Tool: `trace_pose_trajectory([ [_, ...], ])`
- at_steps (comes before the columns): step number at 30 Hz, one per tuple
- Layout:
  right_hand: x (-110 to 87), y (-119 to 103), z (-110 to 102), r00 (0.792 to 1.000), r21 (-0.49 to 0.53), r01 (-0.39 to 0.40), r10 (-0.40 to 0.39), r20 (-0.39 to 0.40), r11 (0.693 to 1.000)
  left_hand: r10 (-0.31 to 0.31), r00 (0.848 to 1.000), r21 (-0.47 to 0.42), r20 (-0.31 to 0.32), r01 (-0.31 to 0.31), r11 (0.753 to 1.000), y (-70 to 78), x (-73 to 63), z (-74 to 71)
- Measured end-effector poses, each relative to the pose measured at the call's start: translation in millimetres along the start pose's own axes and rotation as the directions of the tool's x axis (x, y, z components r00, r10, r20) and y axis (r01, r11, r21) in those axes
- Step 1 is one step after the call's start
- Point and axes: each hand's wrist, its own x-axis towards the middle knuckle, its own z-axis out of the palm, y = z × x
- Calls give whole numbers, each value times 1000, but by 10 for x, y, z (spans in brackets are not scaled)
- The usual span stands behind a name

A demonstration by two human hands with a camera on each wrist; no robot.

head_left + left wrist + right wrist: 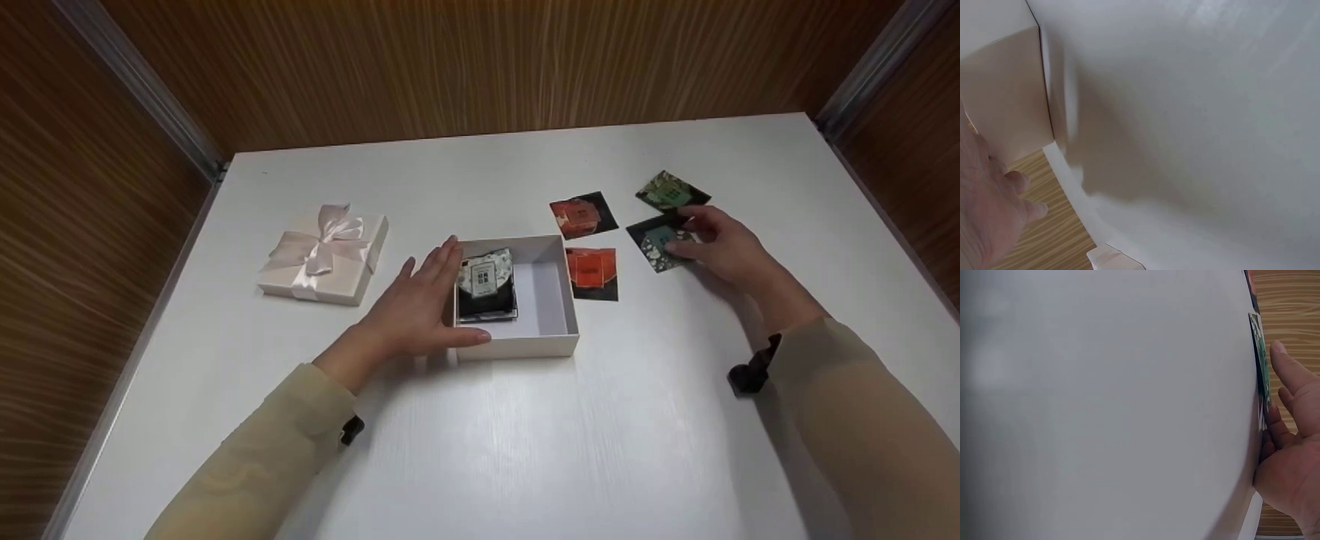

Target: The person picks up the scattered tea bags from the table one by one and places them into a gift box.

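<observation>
In the head view, my left hand [416, 311] rests against the left side of a white open box [517, 347], fingers straight along its left wall and thumb over the front rim. Inside the box, at its left, lies a small stack of black and white-patterned sachets [486, 283]. My right hand [731, 244] reaches over a teal and black sachet [655, 244] at the right, with a finger at its upper corner and the thumb over its face. From the right wrist view, the thumb [1292, 368] stands off the sachet and other fingers are at its edge.
A green sachet [671, 193] lies just behind the teal one. Two red and black sachets, one farther back [583, 216] and one nearer [592, 274], lie by the box's right side. A cream lid [334, 289] with a pink ribbon bow sits at the left. Wood-grain panels [480, 67] surround the white table.
</observation>
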Motion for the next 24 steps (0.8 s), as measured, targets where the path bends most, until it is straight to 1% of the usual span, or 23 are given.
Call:
trace_pose_trajectory([
  [11, -13, -3, 14, 1000, 1, 8, -8, -12, 1000, -5, 1000, -3, 5, 5, 1000, 4, 7, -6],
  [18, -26, 2, 6, 1000, -36, 14, -14, -14, 999, -7, 1000, -17, 8, 8, 1000, 2, -8, -14],
  [24, -27, 8, 11, 1000, -55, -14, 12, -28, 998, -9, 1000, -9, 9, 9, 1000, -2, 2, -5],
])
